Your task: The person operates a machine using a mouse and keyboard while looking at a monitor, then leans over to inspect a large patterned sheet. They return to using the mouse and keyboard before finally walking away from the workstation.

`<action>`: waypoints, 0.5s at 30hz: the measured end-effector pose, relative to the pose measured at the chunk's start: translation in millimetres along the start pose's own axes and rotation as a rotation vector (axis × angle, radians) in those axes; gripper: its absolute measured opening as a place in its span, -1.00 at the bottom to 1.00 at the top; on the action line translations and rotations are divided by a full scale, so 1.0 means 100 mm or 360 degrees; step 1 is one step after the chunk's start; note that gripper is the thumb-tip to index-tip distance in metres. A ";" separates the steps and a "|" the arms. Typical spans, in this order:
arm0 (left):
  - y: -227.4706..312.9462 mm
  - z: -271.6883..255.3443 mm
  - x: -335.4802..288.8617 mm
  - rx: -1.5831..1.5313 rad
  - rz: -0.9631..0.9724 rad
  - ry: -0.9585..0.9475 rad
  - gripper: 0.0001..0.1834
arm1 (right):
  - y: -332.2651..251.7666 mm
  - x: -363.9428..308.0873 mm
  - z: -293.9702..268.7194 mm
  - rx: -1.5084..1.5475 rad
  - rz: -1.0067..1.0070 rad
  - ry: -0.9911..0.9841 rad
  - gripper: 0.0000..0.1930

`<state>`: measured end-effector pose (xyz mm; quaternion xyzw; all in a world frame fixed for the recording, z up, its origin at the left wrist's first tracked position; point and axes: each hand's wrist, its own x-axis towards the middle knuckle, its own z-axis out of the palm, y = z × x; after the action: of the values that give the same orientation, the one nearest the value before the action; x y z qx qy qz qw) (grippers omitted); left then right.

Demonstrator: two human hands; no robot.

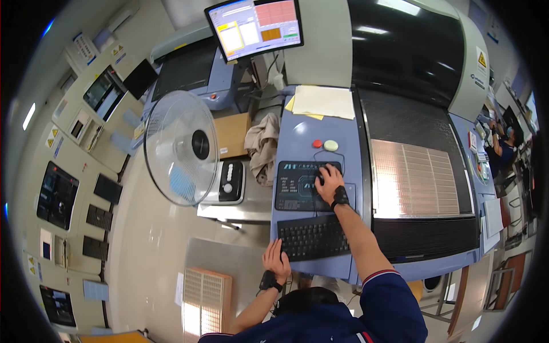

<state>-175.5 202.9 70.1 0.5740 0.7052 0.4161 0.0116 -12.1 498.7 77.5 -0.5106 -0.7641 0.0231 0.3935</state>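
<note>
My right hand (330,183) rests over a black computer mouse (320,176), its fingers wrapped round it on a dark printed mouse pad (293,188). Just below the pad lies a black keyboard (311,239), partly covered by my right forearm. At the keyboard's left end is my left hand (276,261), fingers stretched out and nothing held in them. Each wrist wears a black band. Beyond the blue-grey ledge, a lit monitor (255,27) shows coloured windows.
Right of the ledge, a machine bed (423,128) carries a copper-coloured gridded panel (414,177). Red and pale buttons (330,146) and papers (323,102) sit farther up. A floor fan (182,147) stands left, near a stack of panels (207,303). A person (504,144) works far right.
</note>
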 end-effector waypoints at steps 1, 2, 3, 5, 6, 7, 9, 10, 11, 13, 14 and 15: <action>0.02 -0.01 0.01 -0.0035 0.0041 0.0004 -0.55 | 0.01 0.01 -0.05 0.0034 0.0000 0.0007 -0.58; 0.02 -0.04 0.00 -0.0044 0.0037 -0.0055 -0.56 | 0.00 0.04 -0.09 0.0061 0.0009 0.0018 -0.58; 0.02 -0.07 -0.03 -0.0040 0.0019 -0.0056 -0.56 | -0.01 0.04 -0.14 0.0082 0.0019 0.0028 -0.57; -0.06 -0.08 -0.06 -0.0151 0.0006 -0.0181 -0.53 | -0.04 0.07 -0.27 0.0073 0.0026 0.0050 -0.57; -0.13 -0.14 -0.11 -0.0394 -0.0093 -0.0235 -0.51 | -0.03 0.07 -0.35 0.0137 0.0163 0.0172 -0.57; -0.15 -0.22 -0.21 -0.0369 -0.0167 -0.0248 -0.50 | 0.01 0.05 -0.46 0.0195 0.0301 0.0288 -0.57; -0.34 -0.37 -0.58 -0.0186 -0.0245 -0.0224 -0.51 | -0.03 0.01 -0.77 0.0261 0.0355 0.0321 -0.57; -0.39 -0.49 -0.76 -0.0242 -0.0362 -0.0260 -0.53 | -0.06 -0.07 -0.95 0.0348 0.0404 0.0418 -0.57; -0.41 -0.61 -0.96 -0.0304 -0.0473 -0.0307 -0.54 | -0.04 -0.20 -1.13 0.0427 0.0459 0.0520 -0.58; -0.60 -0.71 -1.57 -0.0398 -0.1011 -0.0535 -0.59 | -0.08 -0.60 -1.50 0.0917 0.0693 0.0575 -0.56; -0.85 -0.67 -1.97 -0.0509 -0.1275 -0.0754 -0.61 | -0.19 -0.84 -1.75 0.0830 0.0795 0.0531 -0.55; -1.00 -0.59 -2.29 -0.0626 -0.1528 -0.1001 -0.62 | -0.15 -1.14 -1.97 0.0810 0.0931 0.0531 -0.56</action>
<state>-206.4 -17.4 -56.7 0.2743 0.7579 0.2974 0.5118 119.1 328.5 154.5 -0.5893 -0.4826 0.2390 0.6023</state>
